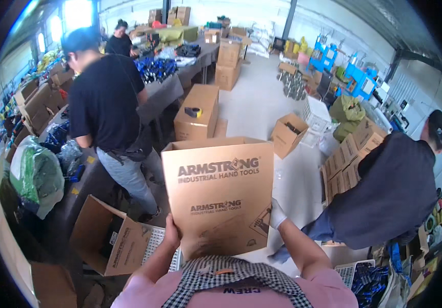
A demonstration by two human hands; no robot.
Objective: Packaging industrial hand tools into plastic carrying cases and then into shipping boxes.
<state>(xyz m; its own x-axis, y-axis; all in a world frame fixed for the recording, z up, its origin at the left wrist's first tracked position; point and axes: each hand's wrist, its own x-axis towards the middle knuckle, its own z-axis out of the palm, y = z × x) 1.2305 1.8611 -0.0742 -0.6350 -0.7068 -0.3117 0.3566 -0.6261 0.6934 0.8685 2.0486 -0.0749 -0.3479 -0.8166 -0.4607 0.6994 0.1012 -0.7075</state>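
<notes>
Between my two hands I hold a large brown cardboard box point(216, 197) in front of my chest, its dark-printed side facing me. Its top edge stands up and seems open, but the inside is hidden. My left hand point(172, 234), bare, presses on the box's lower left side. Against its right side is my right hand point(277, 214), in a white glove, with part of the fingers out of sight behind the cardboard. An open carton point(123, 246) stands lower left, beside a white plastic crate point(154, 246).
A person in a black shirt point(105, 97) stands at the left table; another in dark clothes point(385, 190) bends at the right. Ahead are a closed carton point(200, 110) with a tape roll point(193, 112) and a small open carton point(287, 136). Blue tools point(369, 280) fill a lower-right crate.
</notes>
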